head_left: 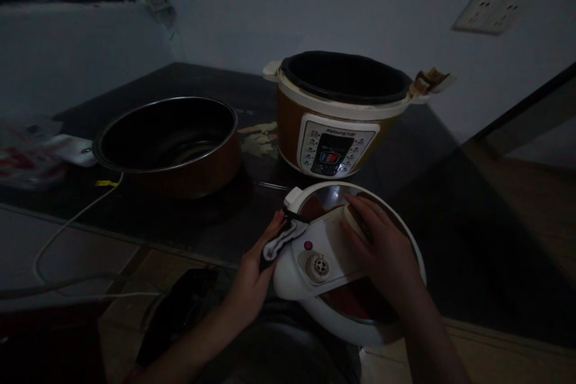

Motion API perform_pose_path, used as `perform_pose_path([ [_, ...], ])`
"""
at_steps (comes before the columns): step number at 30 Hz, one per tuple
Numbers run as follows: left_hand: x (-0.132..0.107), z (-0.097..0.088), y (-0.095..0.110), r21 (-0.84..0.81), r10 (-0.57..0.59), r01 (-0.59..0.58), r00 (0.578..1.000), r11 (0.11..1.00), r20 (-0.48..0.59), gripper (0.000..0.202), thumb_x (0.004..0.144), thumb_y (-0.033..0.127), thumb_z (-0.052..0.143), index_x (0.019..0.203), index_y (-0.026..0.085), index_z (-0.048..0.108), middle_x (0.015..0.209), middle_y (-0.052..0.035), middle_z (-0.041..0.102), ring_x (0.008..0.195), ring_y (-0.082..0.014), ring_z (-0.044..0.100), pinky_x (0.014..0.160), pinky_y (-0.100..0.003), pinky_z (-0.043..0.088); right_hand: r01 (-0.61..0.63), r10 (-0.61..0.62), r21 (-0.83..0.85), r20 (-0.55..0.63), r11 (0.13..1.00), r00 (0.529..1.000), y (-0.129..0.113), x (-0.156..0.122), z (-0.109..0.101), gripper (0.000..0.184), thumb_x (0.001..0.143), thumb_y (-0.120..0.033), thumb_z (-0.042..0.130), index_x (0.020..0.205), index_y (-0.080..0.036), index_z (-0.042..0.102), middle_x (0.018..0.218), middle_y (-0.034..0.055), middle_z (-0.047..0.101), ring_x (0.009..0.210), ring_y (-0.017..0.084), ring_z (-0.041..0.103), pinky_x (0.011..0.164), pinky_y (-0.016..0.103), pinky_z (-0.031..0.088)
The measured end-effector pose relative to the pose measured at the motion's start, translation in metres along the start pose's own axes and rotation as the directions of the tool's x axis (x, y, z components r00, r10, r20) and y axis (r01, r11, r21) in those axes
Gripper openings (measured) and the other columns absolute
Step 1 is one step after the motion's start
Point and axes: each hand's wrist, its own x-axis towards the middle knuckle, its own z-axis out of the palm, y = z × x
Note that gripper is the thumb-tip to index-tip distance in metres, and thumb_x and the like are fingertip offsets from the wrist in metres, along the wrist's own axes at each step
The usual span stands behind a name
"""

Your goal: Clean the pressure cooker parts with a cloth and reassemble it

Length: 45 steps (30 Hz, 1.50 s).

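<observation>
A pressure cooker lid (333,306), white and dark red with a steam valve (318,265), lies at the near edge of the dark counter. My right hand (382,246) rests on its white top handle, fingers curled over it. My left hand (256,273) grips a black-and-white part at the lid's left side. Behind the lid stands the open electric pressure cooker body (335,126), with its control panel (333,153) facing me.
A wide round pan (168,147) with a white handle sits at the left of the counter (450,204). A white cord (67,225) runs down the left. A plastic bag (24,156) lies far left. Wall sockets (488,12) are mounted behind.
</observation>
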Motion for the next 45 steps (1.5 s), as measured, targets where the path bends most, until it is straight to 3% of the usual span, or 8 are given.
perform_pose_path([
  [9,-0.059,-0.011,-0.023,0.246,0.284,-0.332,0.936,0.911,0.209,0.078,0.085,0.020,0.052,0.153,0.031,0.014,0.161,0.0006,0.008,0.147,-0.0234,0.010,0.119,-0.042,0.018,0.023,-0.023,-0.016,-0.011,1.000,1.000,0.002,-0.002,0.000,0.041,0.091,-0.037,0.049,0.128,-0.022,0.056,0.130,0.0095,0.059,0.118,0.026,0.057,0.099,0.043,0.047],
  [15,-0.007,-0.008,0.002,0.285,0.302,-0.374,0.916,0.883,0.264,0.069,0.089,0.018,0.047,0.151,0.031,0.020,0.158,-0.0025,0.024,0.145,-0.0209,0.023,0.119,-0.043,0.023,0.020,-0.025,0.116,0.045,0.993,0.999,0.001,0.001,-0.006,0.038,0.094,-0.041,0.046,0.128,-0.026,0.057,0.133,0.0070,0.058,0.122,0.023,0.054,0.103,0.042,0.043],
  [20,0.049,-0.011,0.039,0.334,0.221,-0.414,0.845,0.847,0.488,0.054,0.094,0.030,0.046,0.146,0.020,0.035,0.153,-0.0077,0.036,0.143,-0.0193,0.029,0.119,-0.042,0.023,0.033,-0.043,0.193,0.051,0.981,0.998,0.003,0.001,-0.009,0.037,0.098,-0.038,0.039,0.127,-0.025,0.057,0.134,0.0064,0.057,0.125,0.020,0.052,0.106,0.039,0.040],
  [25,0.087,-0.001,0.055,0.354,0.189,-0.486,0.762,0.799,0.620,0.057,0.087,0.014,0.050,0.143,0.013,0.038,0.151,-0.0112,0.038,0.141,-0.0180,0.034,0.117,-0.038,0.028,0.052,-0.062,0.227,0.037,0.973,0.997,0.007,0.001,-0.006,0.035,0.098,-0.036,0.040,0.127,-0.025,0.057,0.134,0.0068,0.057,0.125,0.020,0.052,0.107,0.041,0.040],
  [29,0.109,0.018,0.064,0.326,0.270,-0.462,0.829,0.825,0.490,0.046,0.084,0.007,0.051,0.130,0.012,0.053,0.137,-0.0123,0.056,0.128,-0.0192,0.052,0.112,-0.038,0.038,0.039,-0.047,0.257,0.025,0.966,0.999,0.007,0.001,-0.005,0.033,0.097,-0.034,0.040,0.125,-0.025,0.056,0.133,0.0071,0.058,0.124,0.020,0.053,0.107,0.040,0.040],
  [33,0.117,0.028,0.069,0.343,0.453,-0.532,0.844,0.774,0.287,0.049,0.082,0.000,0.048,0.128,0.012,0.053,0.135,-0.0118,0.058,0.129,-0.0183,0.050,0.115,-0.041,0.033,-0.032,0.026,0.270,0.023,0.962,0.999,0.005,0.000,-0.005,0.036,0.096,-0.034,0.043,0.131,-0.025,0.048,0.132,0.0077,0.058,0.123,0.021,0.054,0.105,0.042,0.042],
  [38,0.103,0.008,0.050,0.353,0.367,-0.619,0.738,0.701,0.566,0.048,0.078,0.000,0.049,0.123,0.014,0.059,0.142,-0.0122,0.051,0.134,-0.0196,0.044,0.113,-0.040,0.036,-0.056,0.068,0.256,-0.038,0.965,0.997,0.008,-0.002,0.000,0.048,0.094,-0.038,0.046,0.139,-0.023,0.039,0.141,0.0106,0.051,0.129,0.023,0.049,0.106,0.044,0.041],
  [45,0.084,-0.025,0.045,0.297,0.272,-0.608,0.667,0.736,0.694,0.063,0.078,0.002,0.046,0.140,0.015,0.043,0.148,-0.0090,0.044,0.143,-0.0162,0.029,0.118,-0.041,0.027,-0.088,0.091,0.254,0.000,0.963,0.996,0.010,-0.005,0.002,0.054,0.095,-0.039,0.045,0.146,-0.026,0.033,0.142,0.0099,0.051,0.129,0.024,0.050,0.104,0.046,0.044],
])
